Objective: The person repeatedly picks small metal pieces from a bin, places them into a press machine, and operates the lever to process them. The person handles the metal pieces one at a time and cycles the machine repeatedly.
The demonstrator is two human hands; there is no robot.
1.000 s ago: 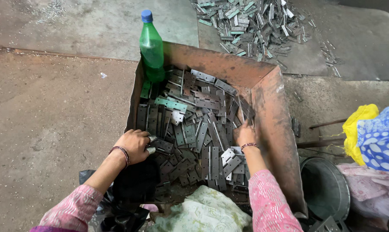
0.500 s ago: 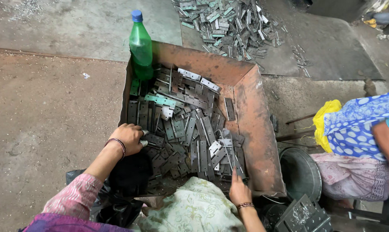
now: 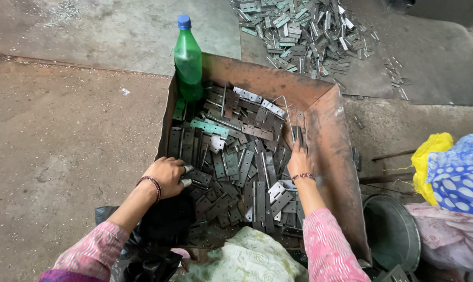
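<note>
Hinges (image 3: 236, 167) fill the rusty tray (image 3: 330, 130); left hand (image 3: 167, 175) clamps 1 at its edge, right hand (image 3: 300, 159) pinches upright plates (image 3: 298, 130) for sorting.

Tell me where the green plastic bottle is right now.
In the head view, the green bottle stands upright in the far left corner of the rusty metal tray, beyond the left hand.

One rusty metal box (image 3: 328, 136) holds too many flat grey metal hinge plates (image 3: 236, 162) to count. One green plastic bottle (image 3: 188, 60) stands inside, and one round metal pan (image 3: 393, 235) sits beside it.
</note>
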